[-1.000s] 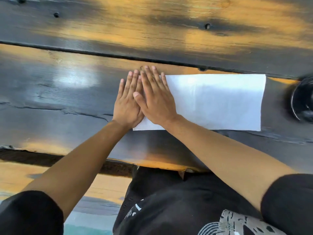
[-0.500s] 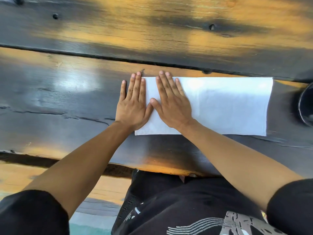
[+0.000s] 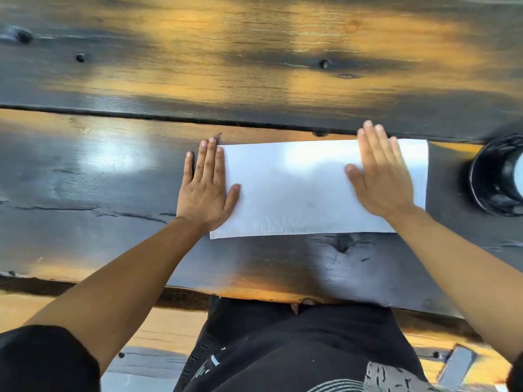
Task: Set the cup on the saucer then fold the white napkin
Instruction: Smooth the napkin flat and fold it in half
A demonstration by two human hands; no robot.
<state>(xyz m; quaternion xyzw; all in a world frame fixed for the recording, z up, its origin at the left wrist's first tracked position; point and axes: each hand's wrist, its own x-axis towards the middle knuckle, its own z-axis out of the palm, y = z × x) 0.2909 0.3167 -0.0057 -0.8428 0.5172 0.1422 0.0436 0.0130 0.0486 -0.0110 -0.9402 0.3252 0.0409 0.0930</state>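
The dark wooden desk (image 3: pixel 107 176) lies bare at left and top of the frame, the white napkin (image 3: pixel 297 190) flat at centre under the left hand (image 3: pixel 205 190) and right hand (image 3: pixel 382 182), fingers flat and holding nothing, while a black cup (image 3: pixel 498 176) is cut off at the right edge.

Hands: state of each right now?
Left hand: open, flat, on the left end of the white napkin.
Right hand: open, flat, on the napkin's right part.
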